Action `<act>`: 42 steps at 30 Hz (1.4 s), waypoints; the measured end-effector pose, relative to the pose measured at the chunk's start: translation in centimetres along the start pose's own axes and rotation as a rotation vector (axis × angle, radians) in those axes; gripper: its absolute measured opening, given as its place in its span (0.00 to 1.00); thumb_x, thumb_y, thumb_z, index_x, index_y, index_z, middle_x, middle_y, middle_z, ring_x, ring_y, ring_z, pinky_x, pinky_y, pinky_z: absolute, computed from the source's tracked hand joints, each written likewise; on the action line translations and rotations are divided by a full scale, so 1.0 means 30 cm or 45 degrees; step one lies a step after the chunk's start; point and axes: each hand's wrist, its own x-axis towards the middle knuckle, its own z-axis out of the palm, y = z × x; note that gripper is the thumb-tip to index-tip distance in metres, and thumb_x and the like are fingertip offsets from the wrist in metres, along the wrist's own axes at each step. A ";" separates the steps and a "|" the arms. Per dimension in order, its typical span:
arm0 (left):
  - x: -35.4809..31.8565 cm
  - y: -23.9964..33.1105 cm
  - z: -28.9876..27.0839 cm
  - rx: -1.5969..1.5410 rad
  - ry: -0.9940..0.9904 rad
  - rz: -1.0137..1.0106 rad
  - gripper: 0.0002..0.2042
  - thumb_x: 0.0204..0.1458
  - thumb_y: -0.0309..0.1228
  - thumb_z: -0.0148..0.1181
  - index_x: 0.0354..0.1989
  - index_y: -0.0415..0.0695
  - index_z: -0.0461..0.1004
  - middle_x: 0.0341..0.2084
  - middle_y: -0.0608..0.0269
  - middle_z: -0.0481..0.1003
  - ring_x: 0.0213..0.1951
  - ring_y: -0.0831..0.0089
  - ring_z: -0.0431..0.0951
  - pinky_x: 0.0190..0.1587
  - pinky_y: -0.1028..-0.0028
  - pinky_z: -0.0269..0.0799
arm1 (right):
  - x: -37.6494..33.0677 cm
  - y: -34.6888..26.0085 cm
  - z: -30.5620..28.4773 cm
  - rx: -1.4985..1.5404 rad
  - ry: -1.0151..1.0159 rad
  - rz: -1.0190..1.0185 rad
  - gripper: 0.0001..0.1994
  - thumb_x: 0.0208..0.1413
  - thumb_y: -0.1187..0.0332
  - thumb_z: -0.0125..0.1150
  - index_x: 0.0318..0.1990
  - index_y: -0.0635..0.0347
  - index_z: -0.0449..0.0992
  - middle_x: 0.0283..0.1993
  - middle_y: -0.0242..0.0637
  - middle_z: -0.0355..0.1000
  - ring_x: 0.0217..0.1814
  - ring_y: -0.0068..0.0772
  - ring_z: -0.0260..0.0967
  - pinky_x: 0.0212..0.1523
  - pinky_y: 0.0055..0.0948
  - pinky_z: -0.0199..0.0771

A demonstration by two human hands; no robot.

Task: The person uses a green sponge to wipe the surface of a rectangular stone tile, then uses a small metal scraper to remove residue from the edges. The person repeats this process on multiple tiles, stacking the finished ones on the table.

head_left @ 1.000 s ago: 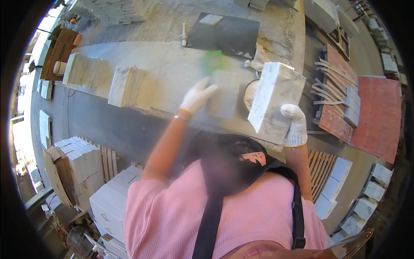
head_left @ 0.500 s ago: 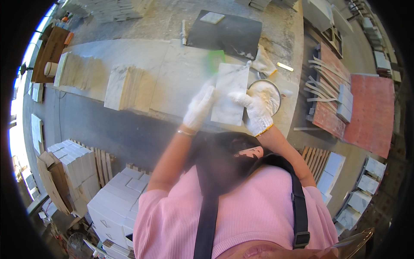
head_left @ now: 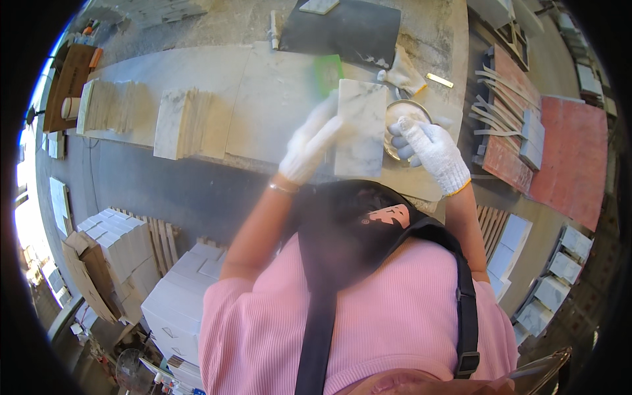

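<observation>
Lying near the counter's point(head_left: 197, 72) front edge, a white marble tile point(head_left: 361, 128) is being gripped by both gloved hands: left hand point(head_left: 309, 146) clasping its left side, right hand point(head_left: 431, 150) curling around its right side. A round bowl point(head_left: 403, 118) is sitting partly behind the tile, a green scraper point(head_left: 327, 69) and spare glove point(head_left: 403, 72) beyond.

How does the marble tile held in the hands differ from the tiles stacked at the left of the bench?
The held tile is single, its broad white grey-veined face toward the camera, gripped between the left hand and right hand. The stacked tiles stand on edge in a packed row on the workbench, untouched, showing mostly thin edges. Both look like pale veined marble.
</observation>
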 end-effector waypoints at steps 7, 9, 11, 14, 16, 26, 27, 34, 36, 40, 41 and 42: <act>-0.042 -0.039 -0.077 0.089 0.171 -0.054 0.29 0.70 0.40 0.51 0.74 0.36 0.62 0.72 0.53 0.65 0.74 0.64 0.60 0.74 0.65 0.53 | 0.011 -0.011 0.000 -0.148 0.348 -0.474 0.28 0.69 0.48 0.57 0.63 0.63 0.76 0.57 0.46 0.78 0.57 0.36 0.76 0.54 0.32 0.76; -0.067 -0.040 -0.093 0.072 0.167 -0.036 0.29 0.69 0.40 0.52 0.74 0.35 0.61 0.73 0.52 0.64 0.75 0.63 0.60 0.75 0.64 0.52 | 0.012 -0.033 0.052 -0.505 0.412 -0.751 0.32 0.64 0.46 0.61 0.68 0.59 0.72 0.67 0.50 0.70 0.68 0.46 0.68 0.65 0.40 0.68; -0.092 -0.036 -0.100 0.058 0.138 -0.021 0.30 0.68 0.39 0.52 0.74 0.34 0.61 0.73 0.52 0.63 0.75 0.62 0.59 0.75 0.63 0.51 | 0.008 -0.062 0.109 -0.906 0.317 -0.872 0.39 0.58 0.42 0.65 0.72 0.53 0.67 0.76 0.51 0.60 0.79 0.55 0.55 0.76 0.48 0.55; -0.127 -0.028 -0.095 0.002 0.045 -0.054 0.30 0.66 0.38 0.54 0.72 0.34 0.64 0.74 0.51 0.61 0.75 0.62 0.58 0.75 0.62 0.51 | 0.082 -0.105 0.212 -1.108 0.081 -0.878 0.45 0.55 0.36 0.63 0.75 0.52 0.63 0.80 0.51 0.53 0.83 0.59 0.44 0.80 0.56 0.40; -0.141 -0.024 -0.096 0.138 -0.015 -0.006 0.29 0.64 0.37 0.55 0.71 0.34 0.65 0.74 0.50 0.61 0.76 0.61 0.58 0.75 0.62 0.50 | 0.150 -0.116 0.210 -1.190 0.151 -0.896 0.45 0.55 0.35 0.62 0.75 0.50 0.63 0.80 0.50 0.52 0.84 0.57 0.42 0.81 0.56 0.37; -0.185 0.005 -0.063 0.366 -0.020 0.067 0.48 0.49 0.49 0.73 0.76 0.38 0.58 0.74 0.44 0.60 0.76 0.54 0.58 0.75 0.61 0.52 | 0.442 -0.116 0.156 -1.010 0.519 -0.870 0.34 0.62 0.44 0.60 0.71 0.50 0.67 0.76 0.51 0.59 0.79 0.58 0.51 0.75 0.53 0.52; -0.181 0.010 -0.058 0.461 -0.020 0.082 0.51 0.47 0.51 0.75 0.76 0.38 0.56 0.74 0.43 0.60 0.75 0.53 0.59 0.75 0.60 0.53 | 0.431 -0.110 0.154 -0.956 0.507 -0.905 0.33 0.62 0.45 0.60 0.71 0.50 0.67 0.76 0.51 0.59 0.79 0.59 0.51 0.75 0.52 0.53; -0.153 -0.004 -0.008 0.551 0.063 0.042 0.54 0.44 0.50 0.77 0.77 0.39 0.54 0.74 0.41 0.59 0.75 0.51 0.59 0.74 0.60 0.55 | 0.199 -0.045 0.192 -1.067 0.412 -1.011 0.35 0.61 0.48 0.60 0.73 0.52 0.64 0.78 0.55 0.54 0.80 0.64 0.49 0.77 0.61 0.46; -0.156 -0.006 -0.011 0.597 0.067 0.044 0.54 0.44 0.49 0.77 0.77 0.39 0.54 0.74 0.41 0.59 0.75 0.50 0.58 0.74 0.60 0.55 | 0.106 -0.032 0.197 -1.030 0.305 -0.998 0.41 0.57 0.48 0.67 0.75 0.54 0.61 0.77 0.56 0.55 0.80 0.65 0.46 0.76 0.60 0.47; -0.160 -0.001 -0.018 0.663 0.066 0.024 0.53 0.42 0.41 0.78 0.78 0.41 0.55 0.76 0.46 0.58 0.76 0.56 0.59 0.74 0.62 0.57 | -0.033 -0.006 0.115 -0.856 0.247 -0.807 0.46 0.50 0.49 0.77 0.75 0.53 0.63 0.80 0.52 0.52 0.81 0.61 0.49 0.76 0.54 0.54; -0.161 0.001 -0.020 0.657 0.066 0.018 0.53 0.42 0.41 0.78 0.78 0.41 0.55 0.76 0.47 0.58 0.76 0.57 0.59 0.74 0.62 0.57 | -0.040 0.005 0.092 -0.791 0.257 -0.663 0.46 0.49 0.52 0.78 0.75 0.54 0.63 0.80 0.51 0.52 0.81 0.58 0.51 0.75 0.51 0.56; -0.162 0.003 -0.023 0.649 0.062 0.016 0.53 0.42 0.41 0.78 0.78 0.41 0.55 0.76 0.47 0.58 0.76 0.57 0.59 0.74 0.62 0.57 | -0.043 0.019 0.070 -0.742 0.314 -0.619 0.47 0.48 0.55 0.79 0.75 0.55 0.63 0.80 0.51 0.53 0.81 0.54 0.53 0.74 0.48 0.58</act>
